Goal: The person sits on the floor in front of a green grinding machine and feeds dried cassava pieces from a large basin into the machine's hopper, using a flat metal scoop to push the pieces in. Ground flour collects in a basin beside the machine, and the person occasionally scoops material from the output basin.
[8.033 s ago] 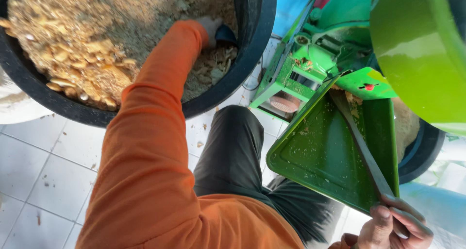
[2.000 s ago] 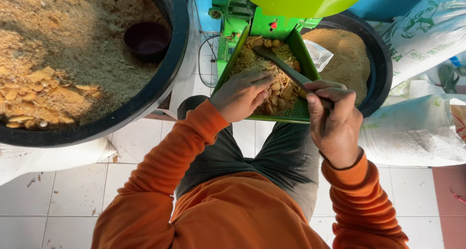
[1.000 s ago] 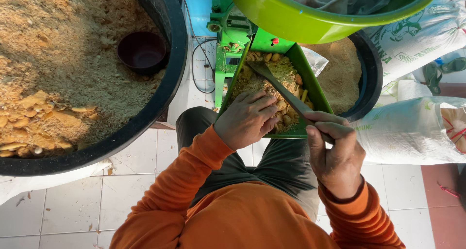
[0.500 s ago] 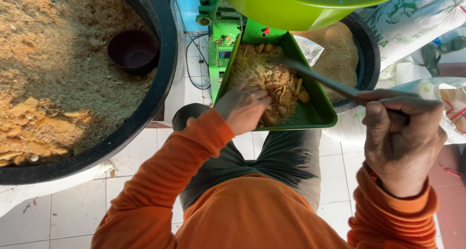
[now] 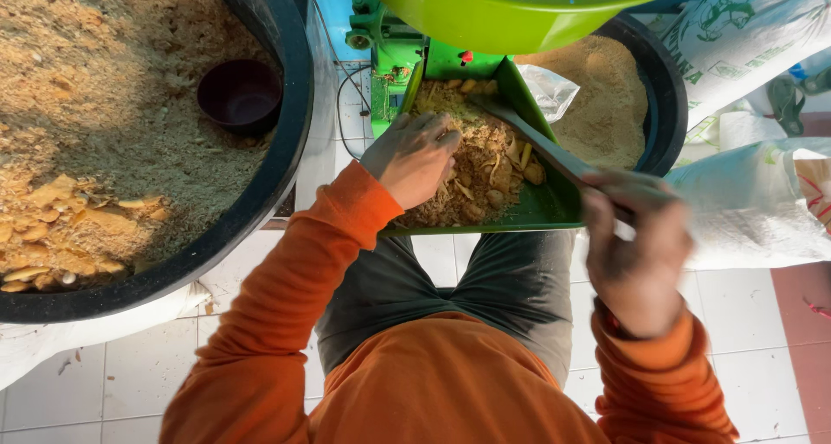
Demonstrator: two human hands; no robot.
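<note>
A green feed tray (image 5: 554,210) slopes into a green machine (image 5: 389,46) and holds tan chips and crumbs (image 5: 476,171). My left hand (image 5: 414,157) rests on that pile at the tray's left side, fingers curled into the material. My right hand (image 5: 636,249), blurred, grips the handle of a long flat stick (image 5: 537,145) whose far end lies in the pile near the machine's mouth. A large green bowl-shaped hopper (image 5: 519,11) hangs over the tray's top. Orange sleeves cover both arms.
A big black tub (image 5: 290,106) on the left holds tan meal, yellow chips and a small dark scoop bowl (image 5: 240,93). Another black tub (image 5: 662,89) of fine meal stands behind the tray. White sacks (image 5: 762,202) lie at the right. White floor tiles below.
My left hand has slid up the tray onto the pile. My right hand has dropped lower and nearer, still on the stick. Eight seconds ago the left hand was in the big tub.
</note>
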